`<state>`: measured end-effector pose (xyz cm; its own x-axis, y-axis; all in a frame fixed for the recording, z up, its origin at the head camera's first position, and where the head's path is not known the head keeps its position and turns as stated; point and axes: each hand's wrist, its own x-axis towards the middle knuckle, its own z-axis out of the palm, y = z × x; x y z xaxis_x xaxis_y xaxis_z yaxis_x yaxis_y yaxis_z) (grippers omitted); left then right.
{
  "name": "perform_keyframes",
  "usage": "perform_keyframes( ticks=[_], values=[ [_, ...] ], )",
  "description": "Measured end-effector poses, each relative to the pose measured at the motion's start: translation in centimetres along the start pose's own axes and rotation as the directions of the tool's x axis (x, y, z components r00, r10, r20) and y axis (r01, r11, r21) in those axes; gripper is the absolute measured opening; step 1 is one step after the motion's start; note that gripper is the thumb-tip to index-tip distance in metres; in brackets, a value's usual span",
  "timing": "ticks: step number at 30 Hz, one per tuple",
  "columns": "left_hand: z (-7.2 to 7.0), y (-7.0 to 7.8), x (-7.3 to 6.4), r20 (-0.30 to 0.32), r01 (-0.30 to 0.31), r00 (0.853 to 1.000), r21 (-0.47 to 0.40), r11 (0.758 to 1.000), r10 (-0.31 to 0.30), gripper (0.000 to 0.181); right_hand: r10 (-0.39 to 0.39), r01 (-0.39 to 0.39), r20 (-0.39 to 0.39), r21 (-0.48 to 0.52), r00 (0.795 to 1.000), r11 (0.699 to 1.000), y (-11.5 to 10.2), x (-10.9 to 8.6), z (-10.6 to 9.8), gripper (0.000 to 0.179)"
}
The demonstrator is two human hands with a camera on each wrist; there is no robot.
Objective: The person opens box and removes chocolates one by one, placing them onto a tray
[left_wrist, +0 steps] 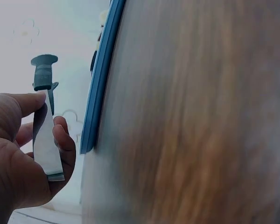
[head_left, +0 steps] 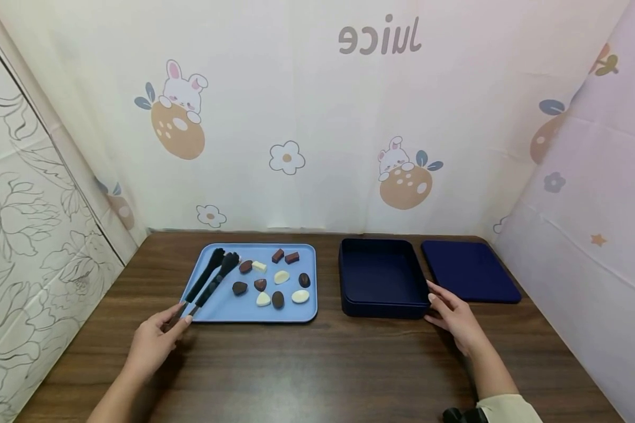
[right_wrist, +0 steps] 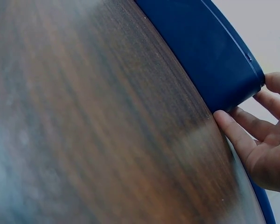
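Observation:
My left hand [head_left: 150, 343] grips a pair of tongs [head_left: 226, 267] by the handle end. Their dark heads lie over the left part of a light blue tray [head_left: 227, 312]. In the left wrist view the thumb and fingers close round the shiny metal handle [left_wrist: 47, 147]. Several brown and white chocolates [head_left: 277, 299] are spread on the tray. To the right, an open dark blue square box [head_left: 383, 310] stands with nothing inside. My right hand [head_left: 457, 320] touches its front right corner with extended fingers; the right wrist view shows the fingertips [right_wrist: 222, 116] against the corner.
A flat dark blue lid [head_left: 471, 271] lies right of the box. All of it rests on a brown wooden table [head_left: 307, 370]. A printed curtain [head_left: 317, 106] hangs behind the table's back edge, with patterned cloth on both sides.

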<state>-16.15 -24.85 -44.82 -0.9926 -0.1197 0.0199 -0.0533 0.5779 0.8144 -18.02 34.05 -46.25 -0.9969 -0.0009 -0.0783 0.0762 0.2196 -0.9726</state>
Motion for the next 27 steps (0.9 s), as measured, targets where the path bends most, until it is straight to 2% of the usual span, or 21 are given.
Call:
perform_keyframes(
  ticks=[3, 9, 17, 27],
  values=[
    [-0.5, -0.4, 0.3, -0.023, 0.023, 0.999, 0.004, 1.000, -0.023, 0.054, -0.001, 0.001, 0.002, -0.002, 1.000, 1.000, 0.0, 0.0, 0.0, 0.066],
    [-1.6, -1.4, 1.1, -0.054, 0.023, 0.998, 0.016, 1.000, -0.022, 0.055, -0.005, 0.005, 0.004, -0.006, 1.000, 1.000, 0.0, 0.1, -0.1, 0.066],
    [-2.8, -2.2, 2.2, -0.076, 0.061, 0.995, 0.039, 0.997, -0.058, 0.059, -0.003, 0.003, 0.005, -0.005, 1.000, 1.000, 0.1, 0.1, -0.1, 0.066],
    [-3.7, -3.4, 3.5, -0.010, 0.116, 0.993, 0.077, 0.990, -0.116, 0.060, -0.011, 0.011, 0.004, 0.000, 1.000, 1.000, 0.1, 0.1, -0.1, 0.066]
  ],
)
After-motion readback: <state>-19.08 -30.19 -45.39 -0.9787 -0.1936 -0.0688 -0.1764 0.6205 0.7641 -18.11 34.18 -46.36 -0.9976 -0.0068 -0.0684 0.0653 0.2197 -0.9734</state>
